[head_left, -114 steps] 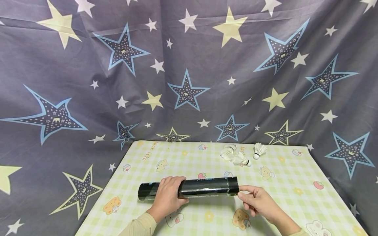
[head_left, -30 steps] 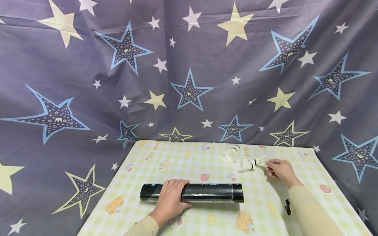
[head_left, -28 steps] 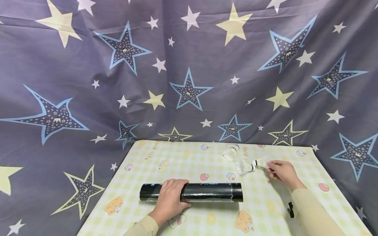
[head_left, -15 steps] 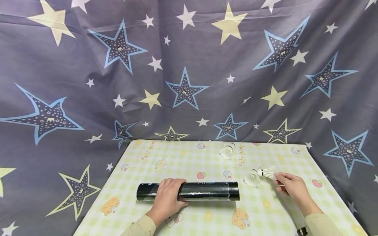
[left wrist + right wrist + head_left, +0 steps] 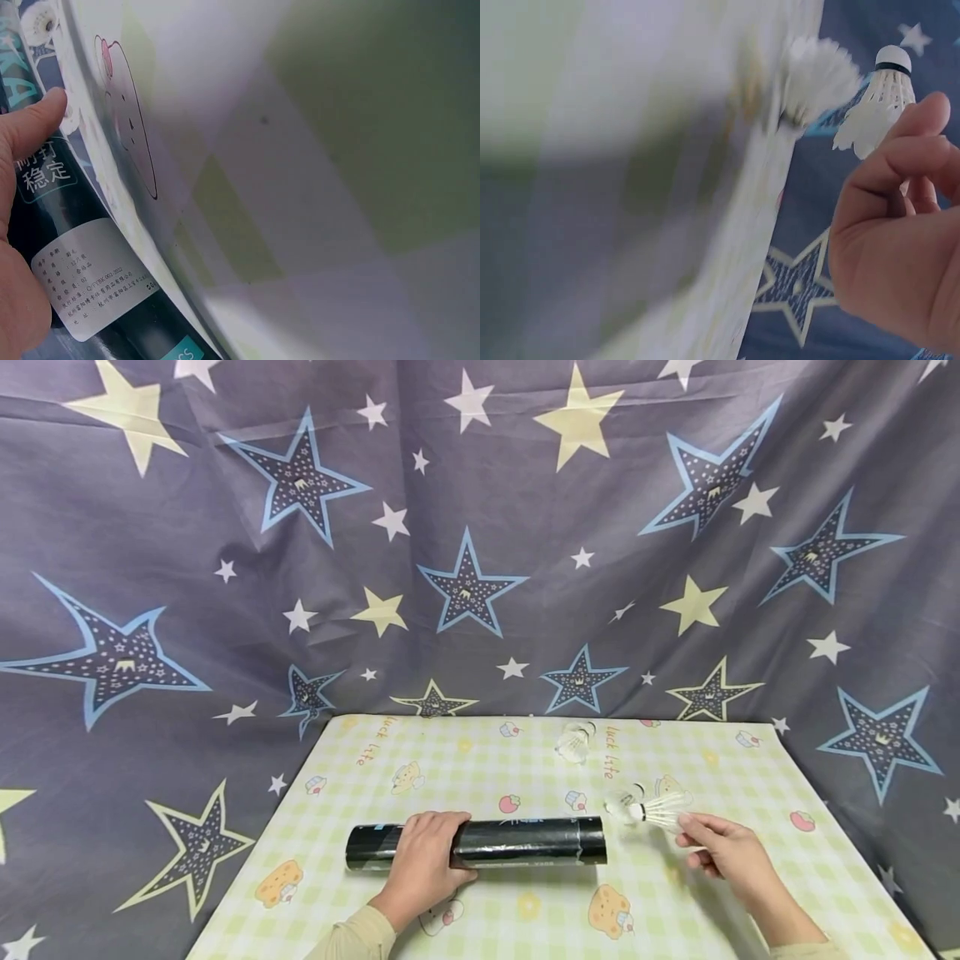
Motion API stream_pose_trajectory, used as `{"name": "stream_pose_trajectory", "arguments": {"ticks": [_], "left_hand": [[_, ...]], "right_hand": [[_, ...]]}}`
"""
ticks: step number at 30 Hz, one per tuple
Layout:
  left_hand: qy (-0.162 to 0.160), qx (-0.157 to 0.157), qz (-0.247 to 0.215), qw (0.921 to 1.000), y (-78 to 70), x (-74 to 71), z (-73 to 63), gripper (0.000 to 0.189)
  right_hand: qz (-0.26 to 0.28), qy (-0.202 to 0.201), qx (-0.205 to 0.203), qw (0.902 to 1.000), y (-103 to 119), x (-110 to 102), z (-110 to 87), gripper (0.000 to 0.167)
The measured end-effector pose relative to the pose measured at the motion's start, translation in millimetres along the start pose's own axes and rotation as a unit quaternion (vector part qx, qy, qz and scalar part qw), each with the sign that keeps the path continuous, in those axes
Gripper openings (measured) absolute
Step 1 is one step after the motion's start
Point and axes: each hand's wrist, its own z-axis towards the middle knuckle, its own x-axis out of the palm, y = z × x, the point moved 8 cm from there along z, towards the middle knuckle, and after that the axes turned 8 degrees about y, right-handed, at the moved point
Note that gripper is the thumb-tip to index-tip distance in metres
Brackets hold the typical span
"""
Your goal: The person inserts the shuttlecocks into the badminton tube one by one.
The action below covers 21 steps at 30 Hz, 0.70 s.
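Note:
My left hand [image 5: 426,857] grips a black shuttlecock tube [image 5: 525,843] lying across the table, fingers over its top and thumb on the near side. Close up in the left wrist view, a white printed label [image 5: 94,277] shows on the tube. Off the tube's right end, my right hand [image 5: 731,856] pinches a white shuttlecock [image 5: 663,812] by its feathers, with the cork pointing left toward the tube. A second shuttlecock [image 5: 621,803] lies just behind the held one and partly overlaps it in the head view. In the right wrist view the held shuttlecock [image 5: 891,82] has its cork upward.
Toward the back edge of the table lies another shuttlecock [image 5: 573,745]. A green-checked cloth [image 5: 450,777] with cartoon prints covers the table. Behind it hangs a dark curtain [image 5: 480,485] patterned with stars.
My right hand has left the tube's end, picked up a shuttlecock, and brought it nearer the tube. A second shuttlecock has shifted forward on the table. My left hand stays on the tube.

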Motion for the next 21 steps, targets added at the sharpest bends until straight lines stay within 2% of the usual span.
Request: {"name": "stream_pose_trajectory", "arguments": {"ticks": [2, 5, 11, 16, 21], "left_hand": [[-0.001, -0.002, 0.000, 1.0000, -0.2, -0.1, 0.3, 0.089], [-0.001, -0.003, 0.001, 1.0000, -0.1, 0.6, 1.3, 0.089], [0.002, -0.008, -0.001, 1.0000, 0.2, 0.6, 2.4, 0.088], [0.008, -0.012, -0.014, 0.9998, -2.3, -1.6, 2.5, 0.088], [0.001, -0.015, -0.018, 0.9997, -2.5, -4.1, 1.4, 0.088]], "right_hand": [[0.020, 0.021, -0.005, 0.9996, 3, 16, -4.6, 0.014], [0.040, 0.056, -0.014, 0.9975, 8, 40, -11.0, 0.015], [0.040, 0.126, -0.035, 0.9906, 15, 78, -17.1, 0.018], [0.044, 0.172, -0.066, 0.9820, 19, 100, -18.8, 0.020], [0.036, 0.197, -0.088, 0.9758, 20, 108, -22.6, 0.027]]}}
